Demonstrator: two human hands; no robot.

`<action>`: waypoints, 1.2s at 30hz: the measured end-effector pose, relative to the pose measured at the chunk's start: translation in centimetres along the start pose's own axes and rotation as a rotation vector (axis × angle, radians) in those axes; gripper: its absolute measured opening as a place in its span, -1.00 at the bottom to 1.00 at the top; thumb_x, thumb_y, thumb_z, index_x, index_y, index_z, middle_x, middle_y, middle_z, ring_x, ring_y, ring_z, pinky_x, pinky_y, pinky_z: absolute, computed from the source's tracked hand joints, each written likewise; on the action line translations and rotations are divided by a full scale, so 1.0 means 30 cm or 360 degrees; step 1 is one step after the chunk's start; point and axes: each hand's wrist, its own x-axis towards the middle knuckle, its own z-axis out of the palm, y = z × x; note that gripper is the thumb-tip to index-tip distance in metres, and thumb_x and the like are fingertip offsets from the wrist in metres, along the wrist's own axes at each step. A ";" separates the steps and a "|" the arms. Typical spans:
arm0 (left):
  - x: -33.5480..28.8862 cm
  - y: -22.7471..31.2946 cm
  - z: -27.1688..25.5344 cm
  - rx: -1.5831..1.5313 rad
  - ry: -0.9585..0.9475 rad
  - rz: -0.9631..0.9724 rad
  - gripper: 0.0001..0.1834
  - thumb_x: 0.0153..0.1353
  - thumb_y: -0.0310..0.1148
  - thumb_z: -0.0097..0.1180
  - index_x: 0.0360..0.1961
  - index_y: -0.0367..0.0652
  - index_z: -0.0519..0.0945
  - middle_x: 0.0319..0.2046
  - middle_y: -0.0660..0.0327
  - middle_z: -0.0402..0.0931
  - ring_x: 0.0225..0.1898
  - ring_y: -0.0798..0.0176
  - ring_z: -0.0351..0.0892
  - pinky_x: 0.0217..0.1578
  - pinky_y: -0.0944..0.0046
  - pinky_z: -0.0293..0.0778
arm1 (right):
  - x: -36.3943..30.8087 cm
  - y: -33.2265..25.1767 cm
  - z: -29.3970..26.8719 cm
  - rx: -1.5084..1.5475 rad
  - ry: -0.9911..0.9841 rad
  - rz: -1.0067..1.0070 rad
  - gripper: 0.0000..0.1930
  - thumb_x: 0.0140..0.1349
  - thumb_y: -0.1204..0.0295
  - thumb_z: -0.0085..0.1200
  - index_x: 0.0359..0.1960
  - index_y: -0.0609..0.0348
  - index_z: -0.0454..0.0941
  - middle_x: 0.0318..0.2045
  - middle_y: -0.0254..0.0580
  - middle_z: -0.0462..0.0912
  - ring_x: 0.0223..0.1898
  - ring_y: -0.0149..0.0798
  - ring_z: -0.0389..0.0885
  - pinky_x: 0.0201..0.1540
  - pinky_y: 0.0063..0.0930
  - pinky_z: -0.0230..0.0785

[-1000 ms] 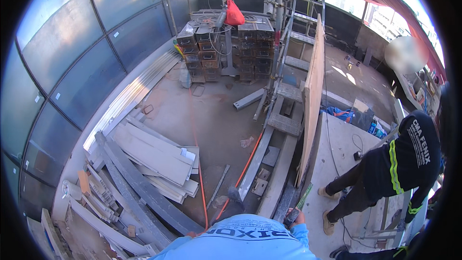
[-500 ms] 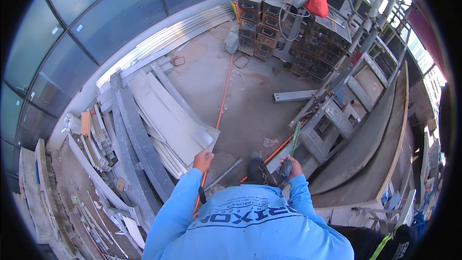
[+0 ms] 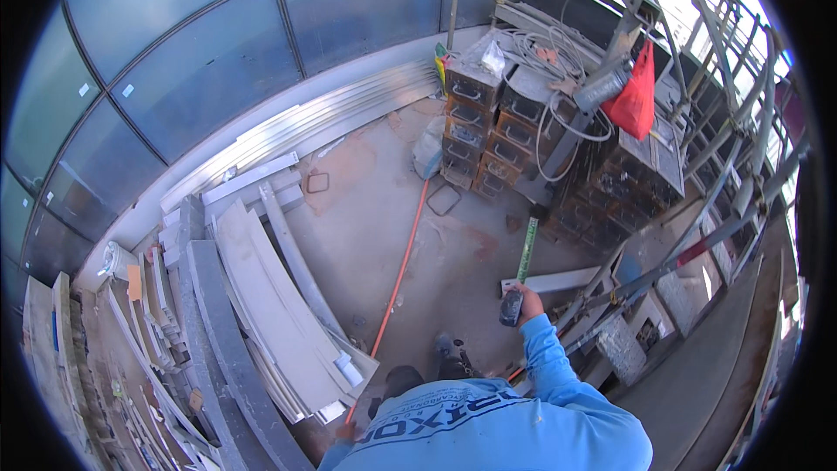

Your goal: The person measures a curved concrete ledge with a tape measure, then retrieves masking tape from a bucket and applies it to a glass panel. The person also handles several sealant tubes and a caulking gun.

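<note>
My right hand (image 3: 531,303) is closed round a dark tape measure (image 3: 512,307), held out ahead of me over the floor. From its case a short length of green blade (image 3: 528,249) sticks out toward the far side. Low by my left side, my left hand (image 3: 346,430) shows only in part and its fingers are too small to read. It is near the close end of a stack of long white panels (image 3: 283,296). On that end lies a small pale piece (image 3: 349,369). An orange hose or cable (image 3: 404,266) runs along the floor past the panels.
Grey beams (image 3: 231,331) lie left of the panels. Rusty metal boxes with handles (image 3: 466,113) stand stacked ahead, with a red bag (image 3: 634,96) hanging beside them. Scaffold poles (image 3: 697,249) and a light metal bar (image 3: 558,282) are at right. Glass panels (image 3: 200,52) line the left.
My right hand has moved forward with the tape measure. My left hand has drawn back from the panel corner to low by my side. The view has shifted forward, toward the boxes.
</note>
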 end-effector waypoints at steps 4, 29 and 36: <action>0.230 0.494 -0.586 -0.1065 0.0883 -0.0256 -0.62 0.13 -0.15 0.20 -0.13 -0.20 0.64 -0.26 -0.03 0.65 -0.20 -0.06 0.65 -0.11 0.07 0.54 | 0.144 -0.193 0.299 -0.0464 -0.0189 -0.0079 -0.70 0.34 0.27 0.01 -0.30 0.32 0.60 -0.48 -0.19 0.61 -0.52 -0.29 0.58 -0.43 -0.38 0.46; 1.920 0.117 -2.202 -0.0646 0.0815 0.0156 -0.74 0.13 -0.22 0.12 -0.32 -0.19 0.67 -0.31 -0.06 0.64 -0.22 -0.13 0.62 -0.13 0.01 0.50 | 1.022 -0.631 1.586 0.0072 -0.0260 -0.0057 -0.66 0.38 0.19 -0.03 -0.20 0.27 0.55 -0.43 -0.23 0.60 -0.46 -0.30 0.59 -0.39 -0.40 0.51; 2.222 0.416 -2.565 -0.0913 0.0827 0.0385 -0.73 0.16 -0.27 0.18 -0.20 -0.23 0.62 -0.31 -0.08 0.64 -0.26 -0.05 0.64 -0.16 0.08 0.52 | 1.353 -0.619 1.730 0.0133 -0.0178 0.0313 -0.65 0.41 0.16 -0.11 -0.23 0.19 0.59 -0.41 -0.19 0.60 -0.43 -0.26 0.60 -0.35 -0.31 0.52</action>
